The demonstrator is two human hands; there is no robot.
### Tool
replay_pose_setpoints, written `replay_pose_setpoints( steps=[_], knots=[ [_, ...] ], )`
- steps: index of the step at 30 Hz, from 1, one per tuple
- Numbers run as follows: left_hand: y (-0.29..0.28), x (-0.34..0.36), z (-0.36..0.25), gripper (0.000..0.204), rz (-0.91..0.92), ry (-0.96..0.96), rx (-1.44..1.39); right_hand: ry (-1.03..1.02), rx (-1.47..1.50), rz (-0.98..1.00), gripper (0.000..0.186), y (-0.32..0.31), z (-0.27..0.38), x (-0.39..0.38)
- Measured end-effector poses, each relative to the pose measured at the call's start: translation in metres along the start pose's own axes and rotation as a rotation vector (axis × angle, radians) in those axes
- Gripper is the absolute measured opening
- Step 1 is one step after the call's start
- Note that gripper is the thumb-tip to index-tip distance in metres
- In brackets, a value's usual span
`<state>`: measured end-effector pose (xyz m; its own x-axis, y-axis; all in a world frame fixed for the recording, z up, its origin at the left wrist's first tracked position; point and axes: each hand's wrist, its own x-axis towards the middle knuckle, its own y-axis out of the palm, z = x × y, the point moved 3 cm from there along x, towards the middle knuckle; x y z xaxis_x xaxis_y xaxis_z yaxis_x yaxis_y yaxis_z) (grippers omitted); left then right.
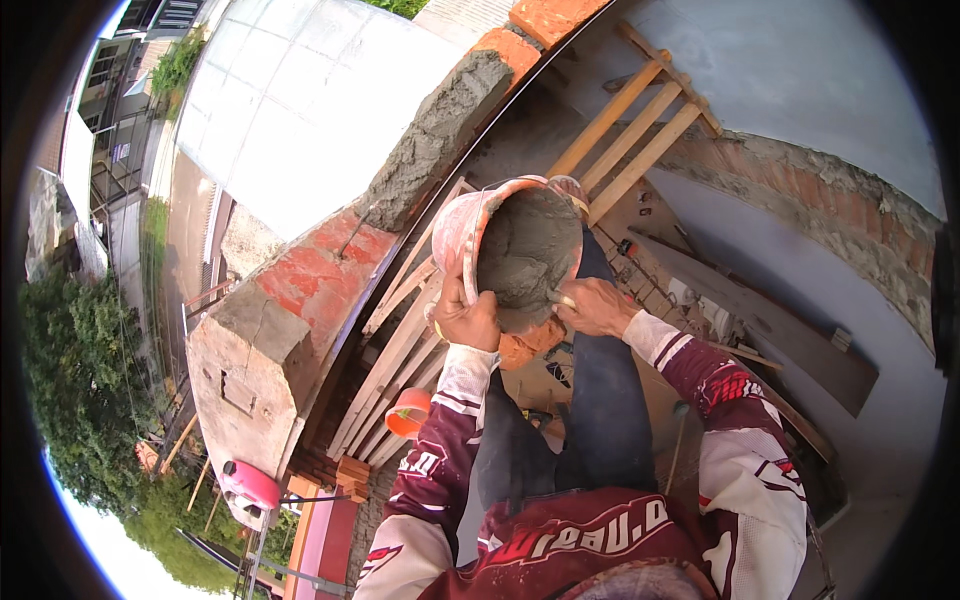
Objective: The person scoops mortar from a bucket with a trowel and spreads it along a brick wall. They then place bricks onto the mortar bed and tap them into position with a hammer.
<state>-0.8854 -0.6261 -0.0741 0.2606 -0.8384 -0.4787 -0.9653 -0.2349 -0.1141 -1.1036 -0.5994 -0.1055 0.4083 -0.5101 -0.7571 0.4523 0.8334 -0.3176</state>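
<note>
I have the left hand (468, 318) closed on the near left rim of a pinkish bucket (455, 235), which tilts with its mouth toward me. Grey mortar (530, 250) fills much of it, ahead of and between both hands. On the bucket's near right side I see the right hand (600, 305), its fingers bent; I cannot tell how firmly they close, or whether they hold the rim or a handle. Ahead and left of the left hand, more mortar (435, 135) lies along the top of a brick wall (335, 255). Below and left of that hand, I get long wooden planks (385, 390), and an orange container (408, 413) beside the left forearm. Beyond the right hand, ahead of it, wooden bars (640, 130) slant upward.
</note>
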Motion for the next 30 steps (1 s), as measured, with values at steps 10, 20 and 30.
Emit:
replay_pose_setpoints(
  steps=[10, 20, 30],
  knots=[
    [-0.02, -0.007, 0.056, 0.067, -0.023, -0.405, 0.005, -0.097, 0.182, 0.075, 0.031, -0.012, -0.012, -0.014],
    [-0.025, -0.041, 0.122, 0.05, -0.443, -0.265, -0.032, -0.016, -0.059, -0.04, 0.031, -0.163, -0.037, 0.03],
    [-0.077, -0.093, 0.128, 0.07, -0.521, -0.38, 0.07, -0.391, -0.684, -0.564, 0.027, -0.335, -0.026, 0.14]
  ],
)
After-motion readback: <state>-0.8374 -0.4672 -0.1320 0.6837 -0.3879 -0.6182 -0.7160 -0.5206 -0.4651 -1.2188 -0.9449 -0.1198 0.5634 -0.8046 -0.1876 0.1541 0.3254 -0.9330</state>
